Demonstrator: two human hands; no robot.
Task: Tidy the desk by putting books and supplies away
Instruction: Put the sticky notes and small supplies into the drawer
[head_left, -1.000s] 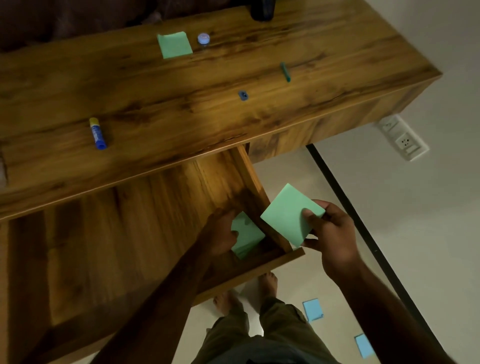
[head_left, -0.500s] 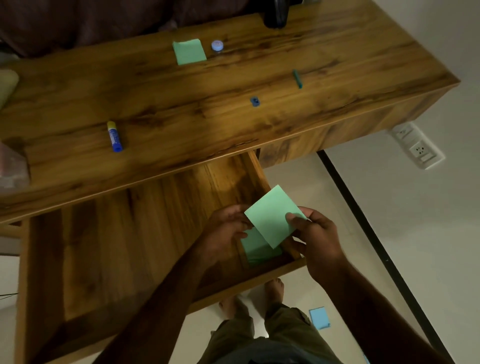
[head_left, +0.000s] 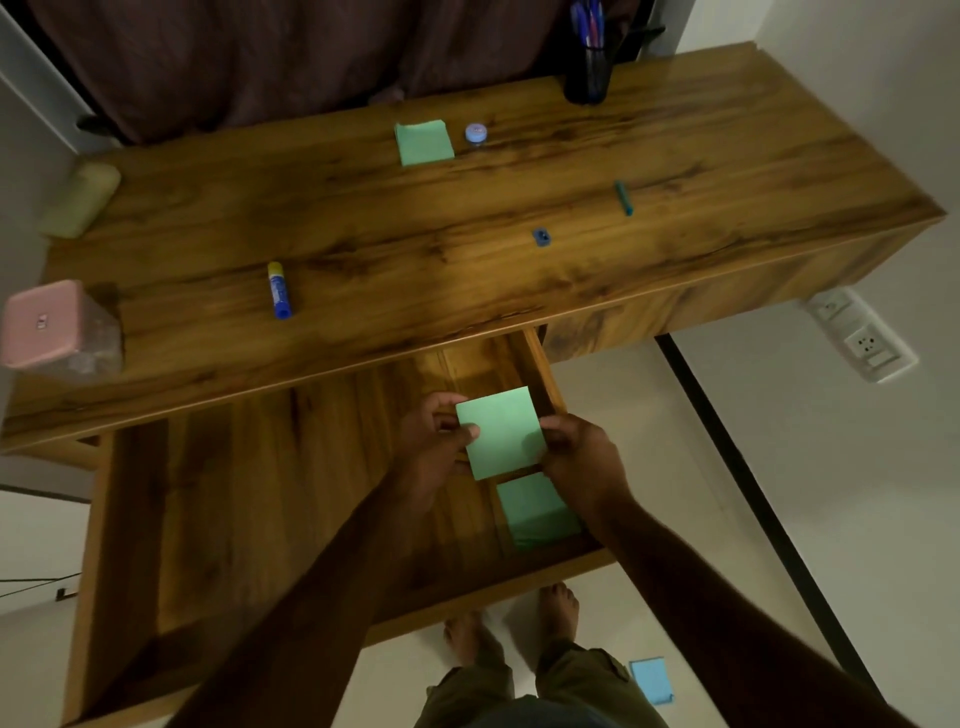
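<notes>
One pink-lidded box (head_left: 57, 325) at the far left edge of the bench (head_left: 363, 223); pale soft pouch (head_left: 80, 200) behind it, by the corner. Blue glue stick (head_left: 279, 290) lying flat, left of centre. Below the bench top, wooden drawer (head_left: 208, 493) pulled out.

Centre: green note pad (head_left: 423, 143) flat near the back edge, small round blue cap (head_left: 476, 133) just beside it on the right.

Left hand (head_left: 431, 447) over the drawer's right end, fingers curled, thumb on top, pinching the left edge of a second green pad (head_left: 501, 432). Pad held flat above the drawer, not touching it. Right hand (head_left: 582, 457) grips the pad's right edge, fingers curled around it. Third green pad (head_left: 537, 512) lies in the drawer's near right compartment, just below the held one.

Right half of bench: blue sharpener (head_left: 541, 237) near the middle, dark pen cup (head_left: 587, 67) at the back, teal marker (head_left: 623, 197) lying well apart from both. Blue pad (head_left: 651, 680) on the floor by the person's feet. Wall socket (head_left: 857, 335) at far right.
</notes>
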